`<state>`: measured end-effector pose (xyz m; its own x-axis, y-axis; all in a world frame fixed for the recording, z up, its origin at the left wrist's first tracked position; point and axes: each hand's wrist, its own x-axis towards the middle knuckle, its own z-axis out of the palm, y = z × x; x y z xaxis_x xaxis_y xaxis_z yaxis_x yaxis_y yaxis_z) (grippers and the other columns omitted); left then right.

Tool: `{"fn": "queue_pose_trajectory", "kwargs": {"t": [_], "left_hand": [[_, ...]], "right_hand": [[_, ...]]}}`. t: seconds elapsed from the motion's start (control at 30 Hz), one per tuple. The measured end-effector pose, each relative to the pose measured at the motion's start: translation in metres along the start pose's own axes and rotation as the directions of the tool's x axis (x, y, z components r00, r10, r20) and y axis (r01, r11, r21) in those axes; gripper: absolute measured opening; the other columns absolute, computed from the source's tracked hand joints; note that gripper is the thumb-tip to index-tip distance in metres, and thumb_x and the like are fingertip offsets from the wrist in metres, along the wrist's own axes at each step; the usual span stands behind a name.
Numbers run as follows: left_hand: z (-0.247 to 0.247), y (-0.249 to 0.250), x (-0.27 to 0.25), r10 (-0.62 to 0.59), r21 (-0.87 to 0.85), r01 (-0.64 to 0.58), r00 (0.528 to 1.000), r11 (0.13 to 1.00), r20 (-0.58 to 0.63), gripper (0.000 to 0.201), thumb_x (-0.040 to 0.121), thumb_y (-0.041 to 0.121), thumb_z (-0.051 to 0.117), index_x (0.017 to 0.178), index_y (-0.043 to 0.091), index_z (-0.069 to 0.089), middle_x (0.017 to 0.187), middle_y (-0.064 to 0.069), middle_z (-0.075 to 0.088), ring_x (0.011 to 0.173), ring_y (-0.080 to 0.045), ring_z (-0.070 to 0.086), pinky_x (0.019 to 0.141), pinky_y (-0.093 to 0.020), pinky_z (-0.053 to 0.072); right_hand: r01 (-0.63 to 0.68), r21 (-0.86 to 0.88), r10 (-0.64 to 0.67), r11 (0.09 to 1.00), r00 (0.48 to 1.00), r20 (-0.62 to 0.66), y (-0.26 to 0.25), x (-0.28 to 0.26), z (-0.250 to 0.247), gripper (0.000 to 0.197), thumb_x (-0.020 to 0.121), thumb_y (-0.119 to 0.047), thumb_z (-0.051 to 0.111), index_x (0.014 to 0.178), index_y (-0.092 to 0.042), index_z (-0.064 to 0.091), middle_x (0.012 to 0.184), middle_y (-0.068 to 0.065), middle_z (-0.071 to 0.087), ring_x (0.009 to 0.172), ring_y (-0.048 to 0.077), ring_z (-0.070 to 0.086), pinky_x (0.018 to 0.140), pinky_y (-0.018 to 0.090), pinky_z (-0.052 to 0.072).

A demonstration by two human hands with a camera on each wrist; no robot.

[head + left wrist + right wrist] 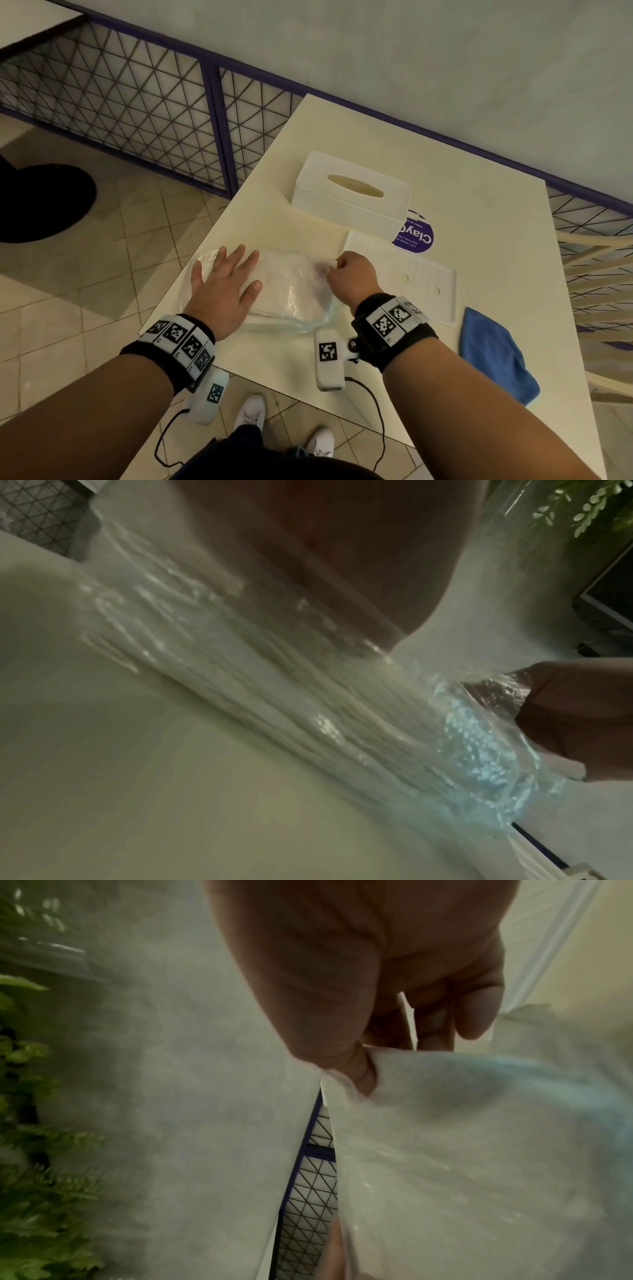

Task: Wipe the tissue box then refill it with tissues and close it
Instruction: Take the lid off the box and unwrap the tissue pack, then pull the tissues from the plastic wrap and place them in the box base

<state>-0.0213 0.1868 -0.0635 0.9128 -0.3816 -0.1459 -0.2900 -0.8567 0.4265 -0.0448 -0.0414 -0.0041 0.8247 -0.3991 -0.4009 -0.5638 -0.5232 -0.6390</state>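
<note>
A white tissue box (pixel 351 193) with an oval slot on top stands at the far middle of the cream table (pixel 479 212). Its flat white base panel (pixel 411 277) lies in front of it. A stack of tissues in a clear plastic wrapper (pixel 291 287) (pixel 308 710) (pixel 479 1150) lies near the table's left edge. My left hand (pixel 226 284) presses flat on the pack's left end with fingers spread. My right hand (pixel 349 274) (pixel 369 1042) pinches the wrapper at the pack's right end.
A blue cloth (pixel 493 356) lies at the table's right front. A purple round sticker (pixel 416 236) shows beside the box. A purple mesh fence (pixel 137 113) runs behind, and a chair (pixel 603 274) stands to the right. The table's front edge is just under my wrists.
</note>
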Motion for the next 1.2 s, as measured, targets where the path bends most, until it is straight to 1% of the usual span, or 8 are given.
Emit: {"fn": "queue_pose_trajectory", "kwargs": {"t": [0.13,0.27,0.43,0.63,0.73,0.83,1.03,1.2], "left_hand": [[0.001,0.0,-0.001,0.0,0.032,-0.001,1.0,1.0,0.017,0.066,0.087,0.06,0.009,0.149,0.038,0.011,0.16,0.008,0.0,0.146,-0.013,-0.011,0.113,-0.046,-0.018],[0.004,-0.001,-0.003,0.001,0.042,-0.002,1.0,0.999,0.03,0.076,0.08,0.065,0.0,0.15,0.036,0.011,0.16,0.007,-0.001,0.147,-0.015,-0.008,0.113,-0.046,-0.017],[0.004,0.002,-0.005,-0.008,0.029,0.007,0.999,1.0,0.033,0.071,0.084,0.062,0.002,0.15,0.035,0.008,0.16,0.007,-0.003,0.147,-0.015,-0.008,0.114,-0.048,-0.014],[-0.001,0.004,-0.008,-0.034,0.067,0.027,0.995,0.997,0.099,0.056,0.097,0.051,0.011,0.15,0.036,0.004,0.16,0.004,-0.007,0.147,-0.017,-0.009,0.115,-0.05,-0.013],[-0.003,0.01,-0.008,-0.019,0.092,0.011,0.996,0.996,0.085,0.058,0.097,0.051,0.013,0.151,0.033,0.002,0.16,0.004,-0.008,0.147,-0.017,-0.012,0.114,-0.05,-0.015],[-0.004,0.026,-0.01,0.101,0.08,-0.109,0.99,0.991,0.101,0.07,0.085,0.059,-0.001,0.15,0.034,0.003,0.16,0.006,-0.006,0.147,-0.015,-0.011,0.114,-0.046,-0.017],[-0.002,0.048,-0.011,0.04,0.219,-0.097,0.967,0.971,0.252,0.062,0.092,0.057,0.004,0.149,0.036,0.012,0.16,0.007,0.008,0.147,-0.014,0.005,0.115,-0.055,-0.007],[-0.003,0.079,-0.001,0.069,0.194,-0.097,0.987,0.976,0.145,0.067,0.091,0.059,0.02,0.146,0.022,0.03,0.156,-0.001,0.022,0.144,-0.019,0.016,0.117,-0.049,0.002]], "right_hand": [[-0.056,0.057,0.06,0.997,0.996,-0.063,0.003,0.001,0.001,0.019,0.094,-0.029,0.048,0.093,-0.01,0.046,0.093,0.007,0.054,0.084,0.024,0.051,0.074,0.031,0.041],[-0.091,0.211,0.111,0.973,0.99,-0.088,0.0,-0.001,0.0,0.048,0.096,-0.04,0.046,0.129,-0.004,0.045,0.125,0.013,0.057,0.111,0.03,0.056,0.091,0.033,0.042],[-0.347,0.101,0.324,0.932,0.926,0.192,0.013,-0.006,-0.002,0.066,0.084,-0.061,0.048,0.108,0.0,0.058,0.092,0.014,0.063,0.07,0.028,0.062,0.055,0.029,0.051],[-0.278,0.23,0.292,0.933,0.956,-0.029,0.036,-0.006,-0.03,0.053,0.085,-0.059,0.052,0.087,-0.006,0.061,0.087,0.009,0.066,0.068,0.023,0.061,0.062,0.033,0.055],[-0.39,0.293,0.361,0.873,0.921,0.147,0.047,-0.014,-0.039,0.061,0.078,-0.061,0.061,0.104,-0.005,0.059,0.092,0.007,0.066,0.063,0.022,0.062,0.049,0.025,0.051],[-0.419,0.49,0.319,0.765,0.906,0.277,0.055,-0.022,-0.033,0.055,0.072,-0.028,0.078,0.116,-0.004,0.059,0.106,0.013,0.07,0.09,0.033,0.069,0.077,0.051,0.059],[-0.18,0.446,0.201,0.877,0.98,0.0,0.068,-0.032,-0.075,0.031,0.077,-0.009,0.071,0.106,-0.012,0.064,0.102,0.012,0.067,0.091,0.032,0.065,0.072,0.047,0.06],[0.02,0.442,0.09,0.897,0.97,-0.226,0.103,-0.049,-0.12,0.026,0.074,-0.008,0.071,0.099,-0.015,0.069,0.096,0.01,0.072,0.093,0.034,0.067,0.086,0.048,0.056]]}}
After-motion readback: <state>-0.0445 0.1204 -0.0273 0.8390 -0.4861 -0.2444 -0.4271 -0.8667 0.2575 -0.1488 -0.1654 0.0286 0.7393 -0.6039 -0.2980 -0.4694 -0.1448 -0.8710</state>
